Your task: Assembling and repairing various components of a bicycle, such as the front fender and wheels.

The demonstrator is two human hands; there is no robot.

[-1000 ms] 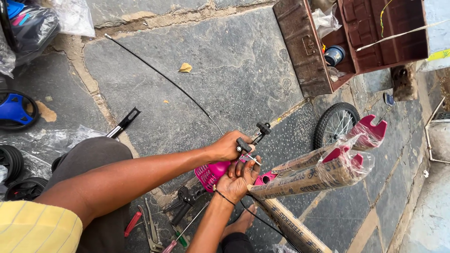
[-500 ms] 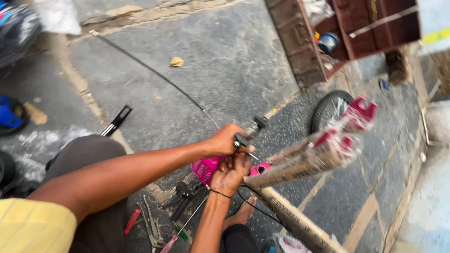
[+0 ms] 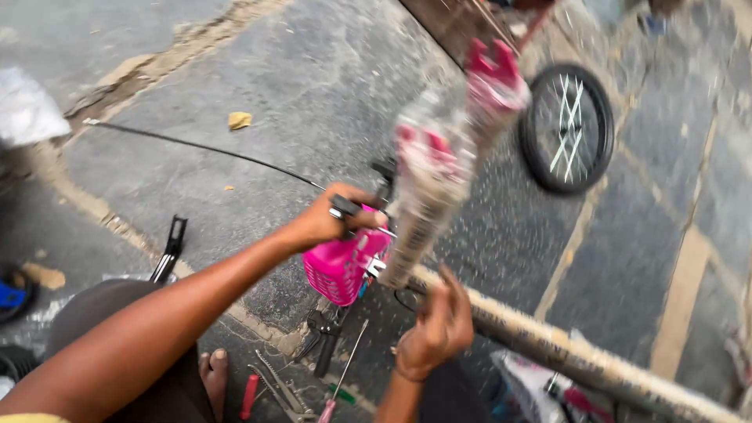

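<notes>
Two hands, left hand (image 3: 325, 219) clamped on black handlebar grip (image 3: 350, 207), right hand (image 3: 439, 329) loosely open, holding nothing

Basket (image 3: 338, 268) mounted left of wrapped frame tube (image 3: 548, 345); wheel (image 3: 567, 128) beyond to the right; pliers (image 3: 323, 338), screwdriver (image 3: 338, 380) on pavement (image 3: 235, 70) below.

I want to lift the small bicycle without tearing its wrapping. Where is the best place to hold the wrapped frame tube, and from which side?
Probably the long wrapped tube near its middle, coming from above with the right hand, which hovers open beside it. The tube lies slanted and bare of parts there; the pink basket and left hand crowd the upper end.
</notes>
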